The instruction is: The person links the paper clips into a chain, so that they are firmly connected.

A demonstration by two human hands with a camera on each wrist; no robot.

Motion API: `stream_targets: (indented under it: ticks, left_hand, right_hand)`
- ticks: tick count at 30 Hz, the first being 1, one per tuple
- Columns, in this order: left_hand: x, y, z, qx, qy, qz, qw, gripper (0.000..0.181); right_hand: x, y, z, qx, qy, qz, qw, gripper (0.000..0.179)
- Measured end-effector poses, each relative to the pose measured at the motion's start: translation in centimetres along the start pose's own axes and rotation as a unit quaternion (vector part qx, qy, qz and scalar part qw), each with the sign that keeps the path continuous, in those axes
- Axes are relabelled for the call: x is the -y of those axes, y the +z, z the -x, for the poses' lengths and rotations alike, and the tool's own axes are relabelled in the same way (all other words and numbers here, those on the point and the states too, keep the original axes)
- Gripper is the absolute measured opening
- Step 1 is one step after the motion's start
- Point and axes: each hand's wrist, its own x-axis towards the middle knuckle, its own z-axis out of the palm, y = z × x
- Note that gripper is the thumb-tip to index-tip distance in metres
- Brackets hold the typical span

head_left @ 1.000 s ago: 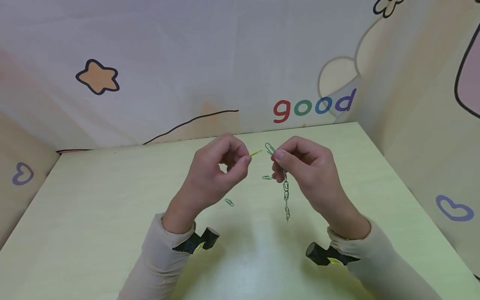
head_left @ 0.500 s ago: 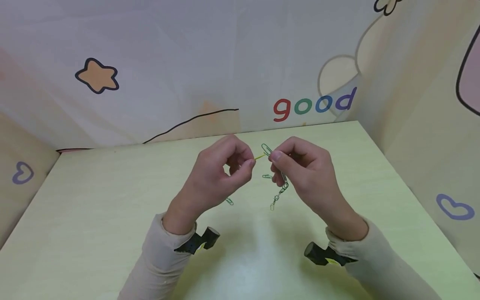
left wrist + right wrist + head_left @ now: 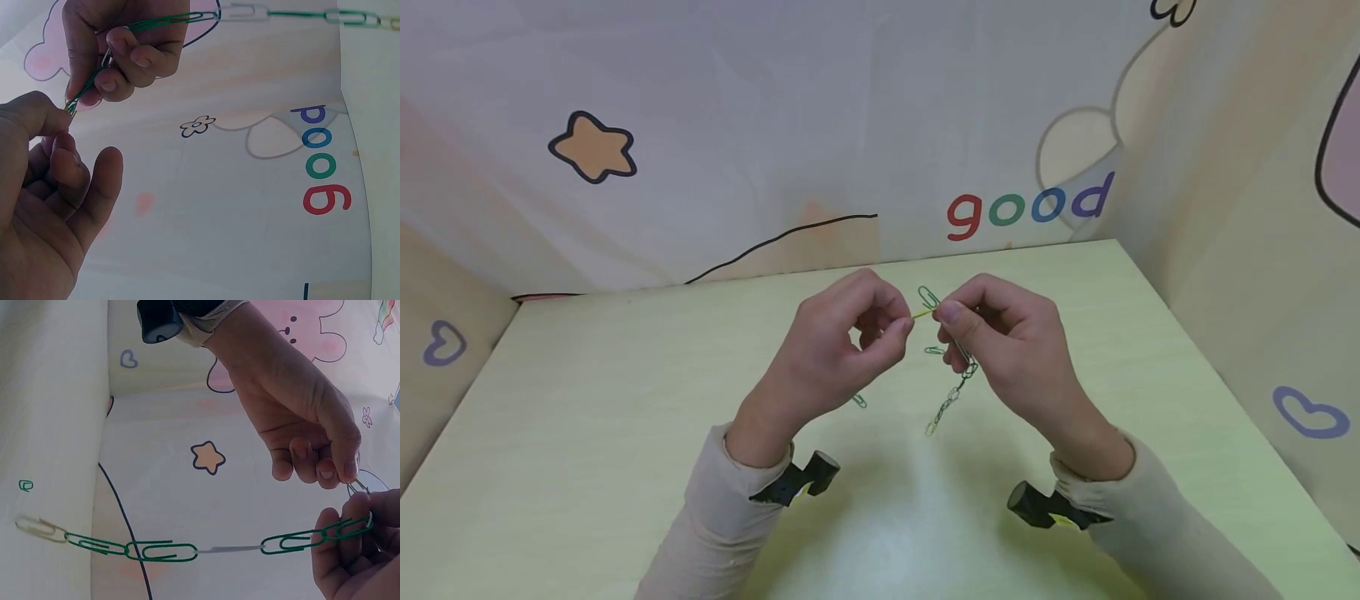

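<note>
My left hand [image 3: 842, 346] pinches a yellow paper clip [image 3: 922, 314] between thumb and forefinger, its free end pointing right. Facing it, my right hand [image 3: 1009, 329] pinches a green paper clip [image 3: 928, 297], whose looped end sticks up past the fingertips. The yellow clip's tip overlaps the green clip's lower part, right at my right fingertips. From the right hand hangs a chain of linked paper clips [image 3: 953, 394], slanting down to the left. In the right wrist view the chain [image 3: 161, 552] shows green, whitish and pale yellow links.
On the pale green table [image 3: 587, 467] lie two loose green paper clips, one [image 3: 934, 351] behind the right fingers and another [image 3: 859, 401] partly hidden by the left hand. A printed fabric wall [image 3: 760, 142] stands at the back, with more along both sides.
My left hand has moved slightly right, bringing the yellow clip's tip from apart to the green clip. The right hand shifted slightly left, and the chain's lower end swung left.
</note>
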Motion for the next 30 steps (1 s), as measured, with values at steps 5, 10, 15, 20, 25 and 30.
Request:
stream_targets:
  ticks: [5, 10, 15, 20, 25, 30]
  left_hand:
    - [0.1, 0.0, -0.1, -0.003, 0.001, 0.000, 1.0000, 0.013]
    - [0.1, 0.0, -0.1, -0.004, -0.003, 0.018, 0.9998, 0.013]
    - [0.1, -0.3, -0.1, -0.020, -0.011, 0.045, 0.9987, 0.013]
    - [0.1, -0.5, -0.1, -0.042, -0.020, 0.079, 0.9958, 0.011]
    - [-0.1, -0.5, 0.0, -0.046, -0.063, 0.125, 0.9891, 0.007]
    - [-0.2, -0.4, 0.1, -0.035, -0.110, 0.149, 0.9820, 0.007]
  right_hand:
    - [0.2, 0.0, 0.0, 0.002, 0.003, 0.007, 1.0000, 0.008]
    - [0.3, -0.2, 0.0, -0.006, 0.010, 0.020, 0.9997, 0.008]
    - [0.5, -0.4, -0.1, -0.017, 0.015, 0.024, 0.9994, 0.009]
    - [0.7, -0.4, -0.1, -0.021, 0.022, 0.021, 0.9993, 0.011]
    - [0.9, -0.4, 0.0, -0.023, 0.010, 0.011, 0.9996, 0.012]
    - [1.1, -0.4, 0.2, -0.012, -0.009, 0.000, 0.9999, 0.011]
